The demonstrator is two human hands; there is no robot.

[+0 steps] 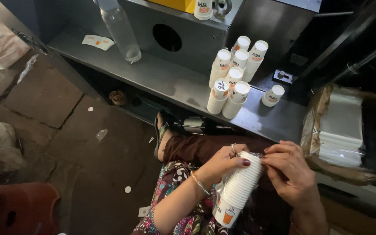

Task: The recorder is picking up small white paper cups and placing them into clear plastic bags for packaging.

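A: What's held, and where?

B: A sleeve of nested white paper cups w/ orange print [238, 188], still partly in a clear plastic wrap, is held over the lap, just below the desk's near edge. The left hand [225, 162] is clamped on the sleeve's upper end from the left, thumb on top. The right hand [289, 167] is set against the same end from the right, fingers curled together at the wrap's opening; whether the rims are gripped or only the plastic can't be told.

A: And on the grey metal desk [166, 78]?

B: Stacks of upside-down white paper cups [235, 76] are grouped toward the desk's right end, touching each other, approx. seven stacks. One single upturned white cup [273, 95] is stood just beside them, nearer the right edge. A clear plastic bottle [120, 30] is stood toward the far left, well apart from the stacks. A flattened white-and-orange cup piece [98, 41] is laid at the far left corner.

A: Anything else nearby?

B: A pack of white sheets in clear wrap [340, 126] is seen right of the desk, near the right hand. A dark stone floor [66, 130] w/ paper scraps is seen at left.
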